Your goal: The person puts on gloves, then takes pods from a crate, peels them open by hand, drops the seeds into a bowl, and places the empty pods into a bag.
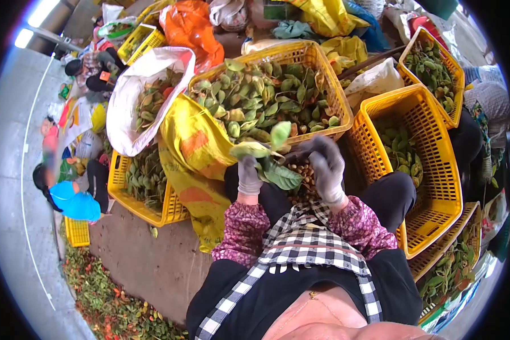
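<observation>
My left hand (pixel 249 177), in a grey glove, is closed around a green leafy sprig (pixel 281 135) with large pale pods or leaves. A dark green leaf (pixel 283 177) hangs below it, between the hands. My right hand (pixel 327 170), gloved too, is close beside the sprig with its fingers curled in and somewhat blurred. What those fingers hold, if anything, is hidden. Small brown nut-like pieces (pixel 307 177) lie in my lap under the hands, on a black-and-white checked apron (pixel 317 246). Just beyond stands a yellow crate (pixel 345 110) heaped with green pods and leaves.
At the right is a deep yellow crate (pixel 436 187) with some green pods inside. A white sack (pixel 122 122), a yellow sack (pixel 192 170) and another yellow crate (pixel 153 218) stand at the left. Other people (pixel 76 201) sit nearby. Plant scraps (pixel 107 294) cover the floor at lower left.
</observation>
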The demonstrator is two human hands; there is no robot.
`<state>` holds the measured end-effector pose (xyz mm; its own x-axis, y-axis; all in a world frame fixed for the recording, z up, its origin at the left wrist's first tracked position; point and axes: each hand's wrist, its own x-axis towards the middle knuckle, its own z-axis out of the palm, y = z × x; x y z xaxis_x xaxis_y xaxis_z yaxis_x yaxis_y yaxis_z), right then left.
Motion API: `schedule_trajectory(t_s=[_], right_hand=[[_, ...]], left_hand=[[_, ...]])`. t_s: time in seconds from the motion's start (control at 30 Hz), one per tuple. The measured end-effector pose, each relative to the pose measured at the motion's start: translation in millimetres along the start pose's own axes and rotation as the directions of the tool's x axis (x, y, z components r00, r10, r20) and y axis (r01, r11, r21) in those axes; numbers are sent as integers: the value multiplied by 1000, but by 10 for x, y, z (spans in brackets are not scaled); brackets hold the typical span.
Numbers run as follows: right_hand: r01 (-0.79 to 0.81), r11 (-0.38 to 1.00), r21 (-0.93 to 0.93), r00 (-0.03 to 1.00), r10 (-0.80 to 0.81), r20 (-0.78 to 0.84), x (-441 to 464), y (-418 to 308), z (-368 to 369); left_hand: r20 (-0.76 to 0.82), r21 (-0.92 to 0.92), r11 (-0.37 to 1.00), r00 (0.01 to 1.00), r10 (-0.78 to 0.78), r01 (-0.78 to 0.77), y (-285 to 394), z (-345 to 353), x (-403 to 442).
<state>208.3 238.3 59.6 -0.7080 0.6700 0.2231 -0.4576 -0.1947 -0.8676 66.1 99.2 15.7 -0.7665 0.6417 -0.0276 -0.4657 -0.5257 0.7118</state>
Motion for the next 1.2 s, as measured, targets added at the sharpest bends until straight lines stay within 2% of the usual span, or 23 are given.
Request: schedule_trajectory(t_s=[0.03, 0.1, 0.17, 0.27, 0.33, 0.37, 0.4, 0.43, 0.5, 0.53, 0.57, 0.63, 0.7, 0.77, 0.8, 0.87, 0.93, 1.0, 1.03, 1.07, 1.1, 1.13, 1.2], right_hand=[[-45, 998, -33, 988, 39, -152, 76, 58, -2], [-247, 967, 57, 967, 250, -54, 76, 300, -114], [-371, 921, 114, 918, 346, 194, -36, 455, -55], [-424, 900, -104, 842, 433, 320, -180, 618, 167], [-18, 849, -529, 916, 226, 332, -163, 802, 121], [133, 732, -668, 911, 175, 374, -110, 732, 99], [278, 578, -767, 894, 135, 426, -71, 698, 83], [147, 706, -693, 932, 136, 337, -74, 722, 73], [-229, 864, -449, 922, 340, 184, -22, 518, 54], [-412, 840, -353, 866, 482, 136, 26, 453, 23], [-481, 845, -234, 852, 514, 101, 45, 423, 15], [-542, 821, -177, 826, 559, 63, 71, 414, -35], [-553, 777, -302, 814, 581, 7, -17, 559, -364], [-602, 720, -346, 789, 604, -114, -47, 906, -589], [-644, 697, -316, 763, 613, -205, -82, 1044, -659], [-709, 646, -284, 705, 638, -308, -117, 988, -740], [-563, 667, -487, 820, 526, -228, -153, 1091, -806], [-661, 624, -416, 741, 630, -232, -115, 1001, -736], [-579, 614, -536, 795, 571, -205, -116, 1055, -784], [-510, 611, -605, 836, 518, -182, -115, 1049, -781], [-483, 599, -639, 848, 501, -171, -113, 1033, -777], [-456, 585, -670, 859, 488, -158, -109, 1004, -764], [-617, 537, -575, 748, 628, -216, -54, 885, -645]], left_hand=[[-2, -66, 998, 1000, -8, 8, -5, -74, 22], [-109, -192, 981, 993, -39, 17, 62, -30, 25], [-94, 333, 916, 958, 271, -226, -61, -286, 121], [-54, 212, 947, 965, 256, -239, 52, -121, 16], [-88, 267, 937, 963, 255, -223, 28, -213, -31], [205, 804, 350, 777, 596, -481, 101, -307, -13], [220, 862, 217, 723, 655, -459, 168, -404, -54], [212, 885, 163, 688, 694, -437, 318, -402, -55], [-64, 767, 513, 749, 659, -386, 544, -371, -56], [-275, 152, 913, 871, 407, -379, 718, -305, -73], [-274, 528, 747, 752, 600, -404, 840, -275, -77], [-270, 748, 581, 652, 708, -321, 1222, -1158, -141], [-23, 1000, 22, 427, 904, 6, 1830, -1471, -304], [-96, 988, 120, 226, 969, -98, 2411, -1500, -313], [-469, 648, 561, 311, 827, -514, 2693, -1626, -285], [-466, 658, 629, 431, 772, -414, 3176, -2255, -262], [-351, 936, 279, 540, 765, 213, 3477, -2941, -266], [-254, 697, -446, 774, 580, 562, 3619, -3702, -210], [-647, 295, -586, 609, 459, 755, 3483, -2660, -64], [-637, 323, -511, 582, 505, 796, 3381, -2246, 115], [-521, 446, -524, 686, 508, 726, 3234, -1955, 252], [-296, 854, -300, 872, 391, 424, 2936, -1200, 299], [116, 952, -305, 942, 314, -16, 2255, -297, 559]])
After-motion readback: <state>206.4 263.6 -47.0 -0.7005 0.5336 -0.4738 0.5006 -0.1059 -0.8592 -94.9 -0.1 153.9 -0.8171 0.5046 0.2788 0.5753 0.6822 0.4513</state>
